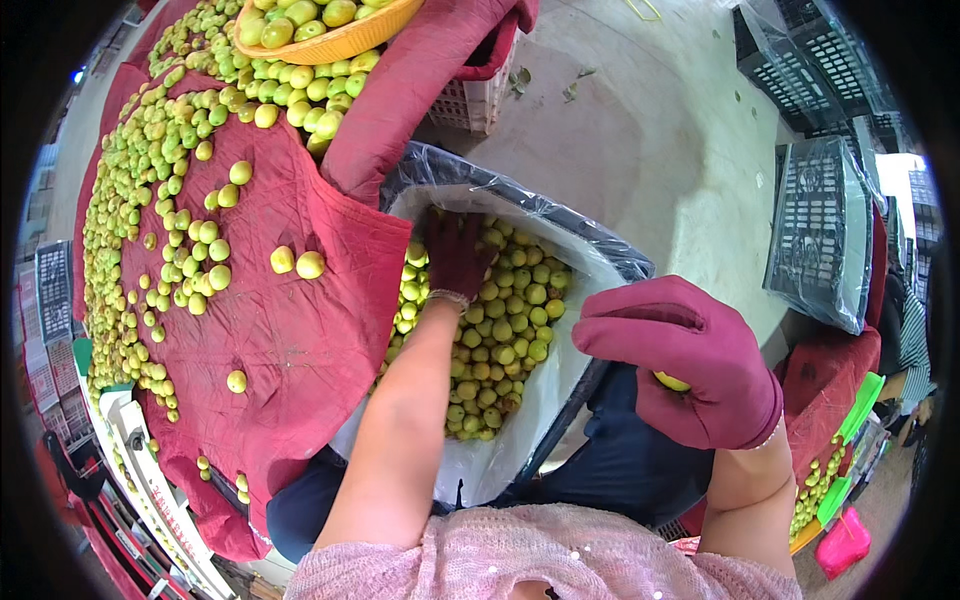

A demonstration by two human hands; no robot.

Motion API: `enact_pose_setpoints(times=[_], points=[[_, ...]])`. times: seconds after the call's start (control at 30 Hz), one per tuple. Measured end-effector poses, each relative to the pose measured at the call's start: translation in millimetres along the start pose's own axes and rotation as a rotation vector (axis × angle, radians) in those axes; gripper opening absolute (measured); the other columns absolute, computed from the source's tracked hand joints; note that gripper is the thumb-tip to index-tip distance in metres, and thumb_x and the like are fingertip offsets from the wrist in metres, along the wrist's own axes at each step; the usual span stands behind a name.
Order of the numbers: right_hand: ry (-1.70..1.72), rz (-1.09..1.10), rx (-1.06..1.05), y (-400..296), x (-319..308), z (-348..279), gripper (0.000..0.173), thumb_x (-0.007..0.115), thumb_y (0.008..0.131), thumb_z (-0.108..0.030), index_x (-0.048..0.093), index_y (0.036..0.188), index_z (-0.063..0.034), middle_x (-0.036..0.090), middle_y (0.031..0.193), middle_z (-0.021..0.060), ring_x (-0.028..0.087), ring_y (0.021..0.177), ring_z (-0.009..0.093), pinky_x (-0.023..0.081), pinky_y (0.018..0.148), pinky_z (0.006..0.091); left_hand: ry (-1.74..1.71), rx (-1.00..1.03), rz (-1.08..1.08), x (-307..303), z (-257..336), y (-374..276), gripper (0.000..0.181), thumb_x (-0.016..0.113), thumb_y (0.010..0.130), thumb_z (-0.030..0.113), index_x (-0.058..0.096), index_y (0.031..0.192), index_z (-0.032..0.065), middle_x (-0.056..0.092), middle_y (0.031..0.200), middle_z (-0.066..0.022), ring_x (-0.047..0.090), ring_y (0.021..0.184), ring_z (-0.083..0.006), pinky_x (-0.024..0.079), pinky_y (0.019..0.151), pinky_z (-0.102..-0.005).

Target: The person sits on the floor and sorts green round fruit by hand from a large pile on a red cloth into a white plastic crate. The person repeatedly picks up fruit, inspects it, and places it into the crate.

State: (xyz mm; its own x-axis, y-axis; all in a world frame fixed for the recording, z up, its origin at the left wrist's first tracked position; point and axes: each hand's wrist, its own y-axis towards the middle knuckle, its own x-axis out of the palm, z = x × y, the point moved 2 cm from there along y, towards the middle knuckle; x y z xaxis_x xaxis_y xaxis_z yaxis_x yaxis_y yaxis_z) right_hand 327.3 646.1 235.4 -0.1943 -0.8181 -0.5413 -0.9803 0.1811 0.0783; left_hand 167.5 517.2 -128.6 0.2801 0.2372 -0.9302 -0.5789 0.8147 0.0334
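Note:
My left hand (455, 251), in a maroon glove, reaches down into a dark crate (555, 210) lined with clear plastic and lies on the small green fruits (510, 315) inside. Whether it grips a fruit cannot be told. My right hand (682, 360), in the same kind of glove, is raised over the crate's right edge with its fingers curled round a yellow-green fruit (672, 381), of which only a part shows. To the left, a red quilted cloth (300, 375) bears many loose fruits (172, 142).
A yellow basket (337, 43) of larger-looking fruits stands at the top. Behind the lined crate is a white crate (476, 101) with red cloth. Black plastic crates (806, 225) are stacked at the right. A co-worker's striped sleeve (915, 345) shows at the far right.

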Motion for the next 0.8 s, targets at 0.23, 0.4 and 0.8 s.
enact_pose_setpoints(times=[0.23,0.4,0.8], points=[[0.026,-0.06,-0.09,16.8,19.7,-11.8,0.049,0.052,0.059,0.012,0.07,0.102,-0.0022,0.068,0.108,0.0158,0.066,0.098,0.032,0.052,0.086,0.0377,-0.227,0.127,-0.255,18.6,89.3,-37.3,0.072,0.066,0.081,0.05,0.044,0.143,0.0193,0.031,0.153,-0.0148,0.022,0.144,-0.0366,0.015,0.115,-0.0614],[0.078,-0.125,-0.18,22.8,29.1,-16.3,0.06,0.048,0.061,0.011,0.065,0.117,-0.004,0.066,0.116,0.0137,0.061,0.109,0.032,0.048,0.095,0.0382,-0.087,0.201,-0.242,-18.5,59.2,-80.7,0.069,0.07,0.079,0.038,0.047,0.141,0.0188,0.034,0.151,-0.0131,0.026,0.143,-0.0329,0.014,0.114,-0.0625],[0.052,-0.097,-0.343,29.9,51.2,-13.2,0.057,0.057,0.07,0.008,0.06,0.124,-0.0078,0.064,0.108,0.0124,0.061,0.093,0.027,0.051,0.087,0.035,0.025,-0.408,-0.623,-74.0,-17.9,-261.6,0.083,0.064,0.084,0.053,0.028,0.152,0.0199,0.028,0.152,-0.0246,0.02,0.142,-0.0464,0.022,0.115,-0.0515]])
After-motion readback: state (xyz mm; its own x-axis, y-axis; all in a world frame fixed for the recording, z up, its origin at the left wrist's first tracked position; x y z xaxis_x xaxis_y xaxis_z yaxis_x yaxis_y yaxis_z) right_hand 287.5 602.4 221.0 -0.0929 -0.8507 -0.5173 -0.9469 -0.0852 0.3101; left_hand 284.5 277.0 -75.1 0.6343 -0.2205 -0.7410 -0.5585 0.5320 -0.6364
